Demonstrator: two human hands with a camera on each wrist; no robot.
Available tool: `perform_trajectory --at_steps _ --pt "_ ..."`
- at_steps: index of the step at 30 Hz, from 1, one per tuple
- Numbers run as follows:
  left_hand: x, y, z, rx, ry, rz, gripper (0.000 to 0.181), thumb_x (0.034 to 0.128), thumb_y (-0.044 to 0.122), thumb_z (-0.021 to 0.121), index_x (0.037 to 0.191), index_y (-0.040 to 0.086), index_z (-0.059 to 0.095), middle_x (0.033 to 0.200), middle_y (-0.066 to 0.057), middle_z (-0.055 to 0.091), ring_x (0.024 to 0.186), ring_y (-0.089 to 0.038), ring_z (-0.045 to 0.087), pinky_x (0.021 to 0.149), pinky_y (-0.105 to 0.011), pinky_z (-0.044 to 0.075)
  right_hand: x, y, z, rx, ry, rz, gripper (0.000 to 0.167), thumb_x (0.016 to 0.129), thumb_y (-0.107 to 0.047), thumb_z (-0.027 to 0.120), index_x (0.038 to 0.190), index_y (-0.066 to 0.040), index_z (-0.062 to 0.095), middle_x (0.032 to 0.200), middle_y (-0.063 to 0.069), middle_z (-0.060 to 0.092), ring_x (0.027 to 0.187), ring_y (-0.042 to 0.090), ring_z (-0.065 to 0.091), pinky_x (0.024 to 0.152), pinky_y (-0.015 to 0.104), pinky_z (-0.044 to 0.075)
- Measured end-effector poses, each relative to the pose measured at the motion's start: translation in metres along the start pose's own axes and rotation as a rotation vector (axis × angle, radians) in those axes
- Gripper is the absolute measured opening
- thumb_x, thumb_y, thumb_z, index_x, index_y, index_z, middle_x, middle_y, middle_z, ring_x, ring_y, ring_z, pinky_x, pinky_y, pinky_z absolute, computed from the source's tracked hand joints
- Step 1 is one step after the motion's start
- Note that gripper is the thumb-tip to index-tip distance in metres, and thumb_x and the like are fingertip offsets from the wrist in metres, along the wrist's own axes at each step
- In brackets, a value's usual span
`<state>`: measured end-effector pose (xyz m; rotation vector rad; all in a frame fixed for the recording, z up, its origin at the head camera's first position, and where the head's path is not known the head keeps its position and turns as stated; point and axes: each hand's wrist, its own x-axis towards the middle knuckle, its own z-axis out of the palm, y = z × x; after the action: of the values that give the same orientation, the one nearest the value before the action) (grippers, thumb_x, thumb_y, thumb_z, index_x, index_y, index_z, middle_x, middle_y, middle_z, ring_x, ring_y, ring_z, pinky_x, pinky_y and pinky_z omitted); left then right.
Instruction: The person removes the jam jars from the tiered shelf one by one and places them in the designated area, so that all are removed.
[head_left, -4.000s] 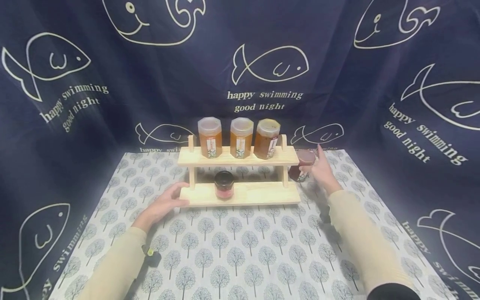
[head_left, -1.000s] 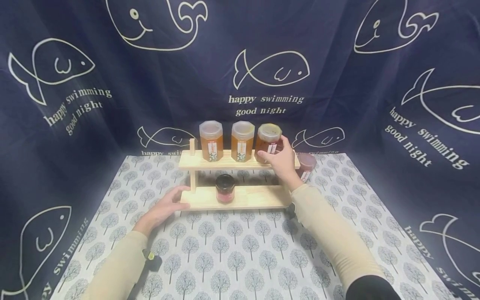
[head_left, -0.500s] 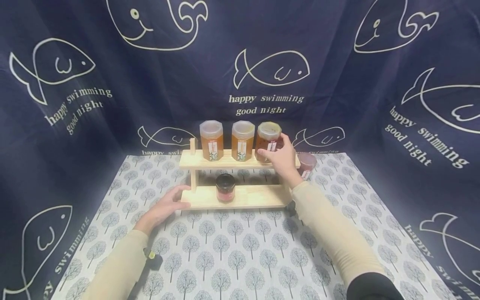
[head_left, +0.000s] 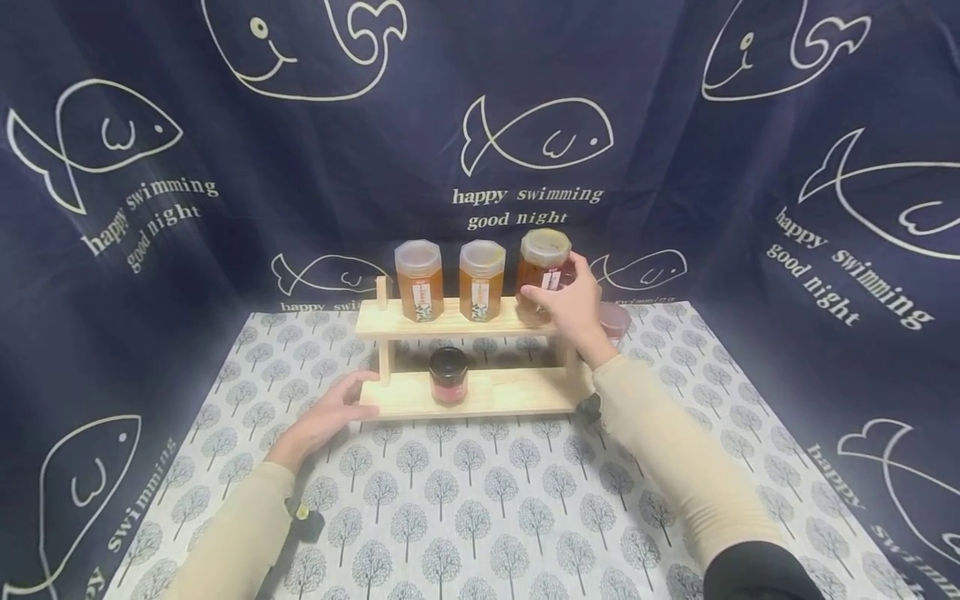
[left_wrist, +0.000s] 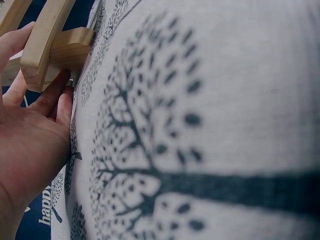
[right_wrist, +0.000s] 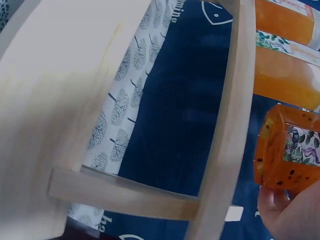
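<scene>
Gripping amber jar (head_left: 542, 260) above rack (head_left: 517, 392): right hand (head_left: 576, 304); left hand (head_left: 324, 417) clasping rack's left end.

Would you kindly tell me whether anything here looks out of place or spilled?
Only the reddish jar, partly hidden behind the right hand, seems out of place: it sits to the right of the wooden rack, while two amber jars and a black-lidded jar stand on it. No spill shows.

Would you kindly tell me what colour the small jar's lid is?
Black lid; it shows best in head.
</scene>
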<state>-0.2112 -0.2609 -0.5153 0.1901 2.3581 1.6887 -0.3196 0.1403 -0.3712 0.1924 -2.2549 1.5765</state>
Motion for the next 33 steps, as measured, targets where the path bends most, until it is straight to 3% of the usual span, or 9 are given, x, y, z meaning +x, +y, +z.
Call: perform_trajectory --at_steps 16,28,33 --pt "-0.005 0.001 0.000 -0.011 0.005 -0.012 0.071 0.0891 0.029 0.075 0.150 0.021 0.039 0.160 -0.015 0.032 0.143 -0.043 0.033 0.114 -0.070 0.018 -0.006 -0.007 -0.019 -0.030 0.000 0.002 0.083 0.072 -0.020 0.091 0.141 -0.005 0.048 0.124 0.011 0.062 0.106 0.023 0.058 0.089 0.034 0.049" --pt "-0.003 0.001 0.000 -0.022 -0.006 0.000 0.070 0.0896 0.028 0.075 0.150 0.019 0.040 0.159 -0.017 0.033 0.142 -0.043 0.034 0.114 -0.070 0.018 -0.015 0.000 -0.062 -0.075 0.031 0.016 0.082 0.072 -0.022 0.092 0.140 -0.002 0.049 0.127 0.014 0.062 0.109 0.023 0.057 0.091 0.032 0.048" --pt "-0.001 0.001 -0.001 -0.026 -0.003 -0.010 0.070 0.0885 0.028 0.076 0.149 0.021 0.041 0.160 -0.016 0.032 0.143 -0.043 0.033 0.115 -0.070 0.017 -0.024 0.004 -0.085 -0.071 0.011 0.041 0.083 0.074 -0.018 0.091 0.141 0.000 0.046 0.134 0.017 0.060 0.117 0.026 0.057 0.100 0.038 0.047"
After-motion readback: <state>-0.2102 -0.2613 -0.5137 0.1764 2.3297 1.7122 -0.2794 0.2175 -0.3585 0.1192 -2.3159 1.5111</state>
